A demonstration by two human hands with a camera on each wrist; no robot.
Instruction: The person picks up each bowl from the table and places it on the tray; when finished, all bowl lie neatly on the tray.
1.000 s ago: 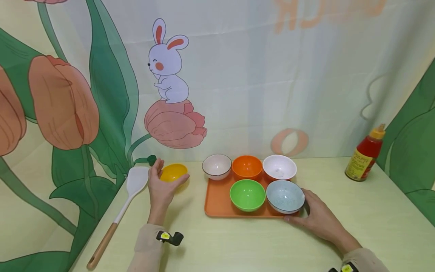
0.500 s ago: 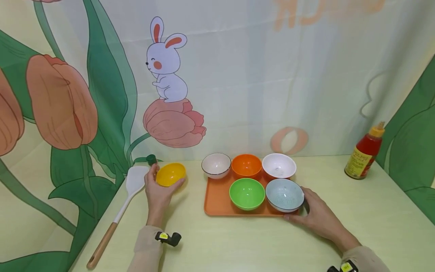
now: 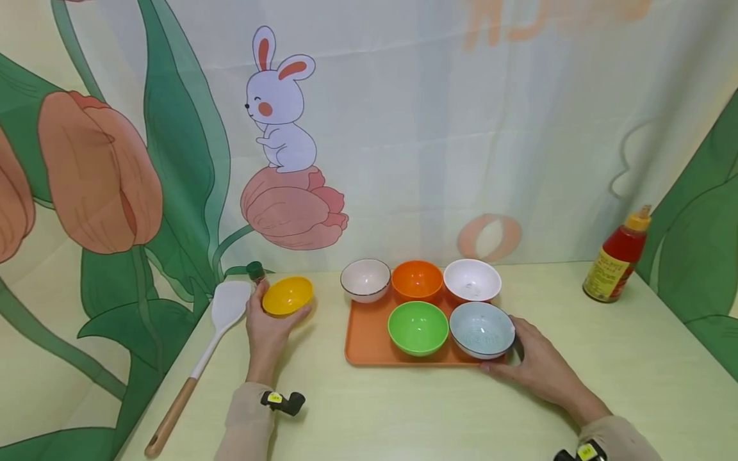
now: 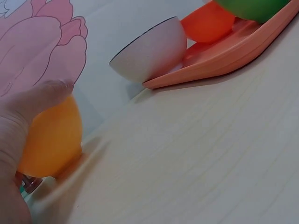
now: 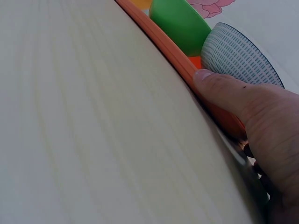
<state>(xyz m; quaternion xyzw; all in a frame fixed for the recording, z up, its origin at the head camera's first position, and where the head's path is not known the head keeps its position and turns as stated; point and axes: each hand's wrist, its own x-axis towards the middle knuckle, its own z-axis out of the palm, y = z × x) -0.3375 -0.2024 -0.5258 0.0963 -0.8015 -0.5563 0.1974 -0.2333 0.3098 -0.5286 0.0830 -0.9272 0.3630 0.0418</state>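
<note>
My left hand (image 3: 268,336) grips a small yellow bowl (image 3: 288,296) at the left, thumb on its near right side and fingers round its left. In the left wrist view the thumb lies against the yellow bowl (image 4: 58,137), close over the table. My right hand (image 3: 548,368) holds the near right corner of an orange tray (image 3: 363,342). Its thumb (image 5: 224,91) presses the tray's front edge in the right wrist view; the other fingers are mostly hidden. Right beside that hand, a pale blue bowl (image 3: 482,330) with a patterned outside stands on the tray.
Also on the tray are a green bowl (image 3: 418,328), an orange bowl (image 3: 416,280), a white bowl (image 3: 472,280) and a dark-rimmed cream bowl (image 3: 366,280). A green-capped bottle (image 3: 255,271) and a wooden-handled spatula (image 3: 198,358) are left; a red sauce bottle (image 3: 617,259) stands right.
My left hand has closed from a spread pose beside the yellow bowl to a grip on it, and the bowl has shifted slightly left. The right hand stays at the tray's corner.
</note>
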